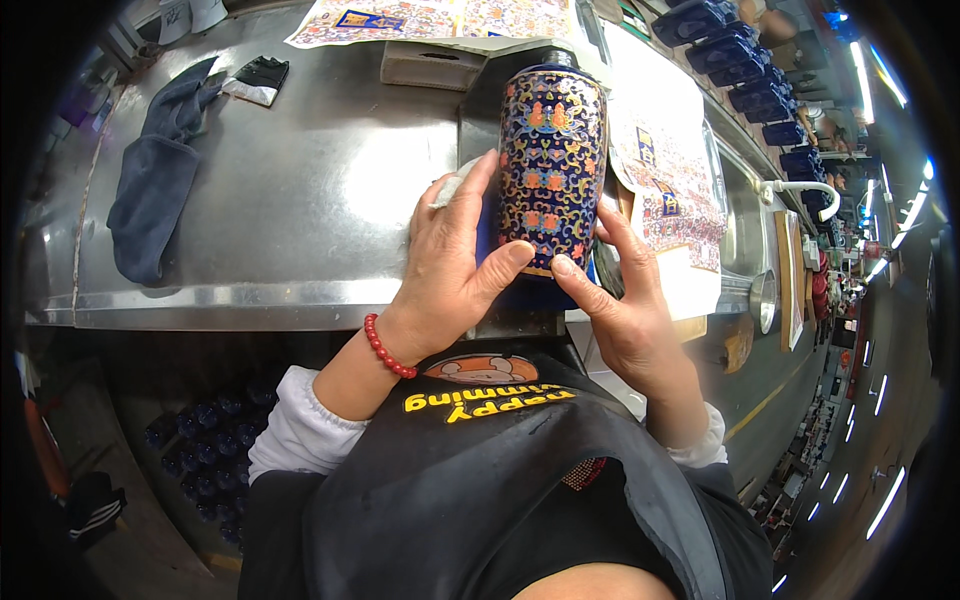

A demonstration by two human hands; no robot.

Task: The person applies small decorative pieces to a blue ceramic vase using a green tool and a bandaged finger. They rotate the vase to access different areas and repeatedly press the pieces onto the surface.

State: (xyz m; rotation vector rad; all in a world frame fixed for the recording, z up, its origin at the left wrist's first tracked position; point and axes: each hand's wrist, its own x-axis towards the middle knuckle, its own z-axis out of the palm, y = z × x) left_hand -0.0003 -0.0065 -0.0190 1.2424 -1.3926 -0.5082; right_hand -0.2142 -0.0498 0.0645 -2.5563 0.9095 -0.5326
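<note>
A dark blue bottle (552, 165), with a dense floral pattern in orange, yellow and pale blue, is in front of me, its dark neck pointing away. My left hand (450, 255), a red bead bracelet on its wrist, holds the bottle's left side, with the thumb at the lower end. A bit of white cloth (452, 190) shows behind its fingers; whether they grip it is hidden. My right hand (630, 290) grips the lower right side, its thumb tip close to the left one. Something blue under the bottle is mostly covered.
Floral printed sheets (668, 190) lie to the right, and another sheet (400, 22) lies at the back over a grey box (432, 66). A dark cloth (155, 190) rests on the steel table (300, 180). A sink (742, 200) with a white tap and several blue bottles (720, 55) are farther right.
</note>
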